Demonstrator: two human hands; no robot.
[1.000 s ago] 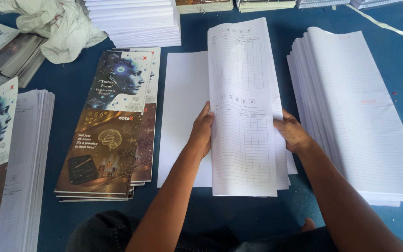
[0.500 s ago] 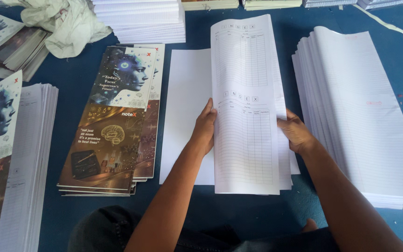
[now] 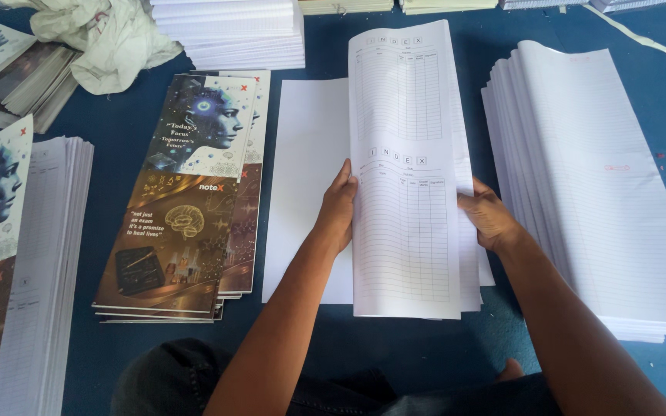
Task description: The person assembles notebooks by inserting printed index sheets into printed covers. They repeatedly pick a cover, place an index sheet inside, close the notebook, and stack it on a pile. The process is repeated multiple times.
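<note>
Hands grip a tall bundle of ruled, table-printed sheets (image 3: 406, 177) at the middle of the blue table (image 3: 333, 339). The left hand (image 3: 338, 208) closes its fingers on the bundle's left edge, at nine o'clock from the bundle's centre; the right hand (image 3: 487, 219) clasps the right edge at three o'clock, thumb on top. The bundle lies lengthwise from twelve to six o'clock, over a blank white sheet (image 3: 306, 185) that shows on its nine o'clock side. At three o'clock from the right hand, near it, lies a thick stack of ruled paper (image 3: 595, 185), fanned at its left edge. At nine o'clock from the left hand lies a pile of printed covers (image 3: 186, 192) with a blue face and a brown lower half. Farther toward nine o'clock, at the table's edge, stands another paper stack topped by such a cover (image 3: 25, 262). At eleven o'clock lies a crumpled white cloth (image 3: 109, 35), and beside it a stack of white sheets (image 3: 233, 31).
</note>
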